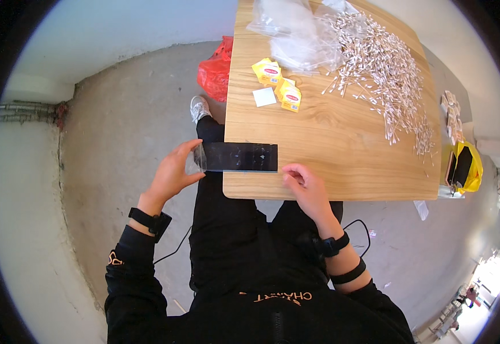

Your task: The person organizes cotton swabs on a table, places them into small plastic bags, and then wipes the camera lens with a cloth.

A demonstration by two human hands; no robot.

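Note:
At the table's left edge, my left hand point(172, 173) has its thumb and fingers closed on a crumpled piece of clear plastic point(195, 160). The plastic meets the left end of a glossy black rectangular panel point(242, 157), which sticks out past the edge. Whether the plastic is wrapped round the panel or only touches it, I cannot tell. My right hand point(306, 186) is just past the panel's right end, over the tabletop, with its fingers curled and the thumb pressed near the index finger. Anything between those fingertips is too small to make out.
A large heap of cotton swabs point(384, 74) covers the table's point(330, 137) far right. Clear plastic bags point(301, 40) lie at the back, near yellow printed cards point(268, 71) and a white square point(264, 97). Red bag point(214, 74) at left; yellow bag point(473, 166) beyond the right edge.

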